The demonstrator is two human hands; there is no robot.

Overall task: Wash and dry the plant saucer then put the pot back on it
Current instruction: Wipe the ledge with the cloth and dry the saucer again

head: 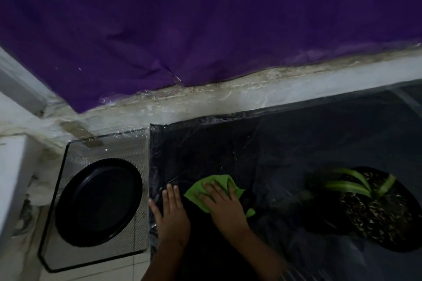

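The right hand (222,206) presses a green cloth (214,187) flat-fingered onto a black saucer (173,183), barely distinguishable on the dark surface (228,143). The left hand (170,210) rests open-fingered on the saucer's left edge. The potted plant (374,210) stands to the right. A second black saucer (99,202) lies on a mesh tray (137,150) at left.

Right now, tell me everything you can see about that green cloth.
The green cloth is bright lime, soft and crumpled, seemingly a thin fabric. It lies spread and bunched on the dark, plastic-covered surface, over a dark round shape too dim to identify. The right hand presses flat on it with straight fingers, hiding its middle; one corner pokes out by the wrist. The left hand rests beside it, not touching. Whether it is wet cannot be told.
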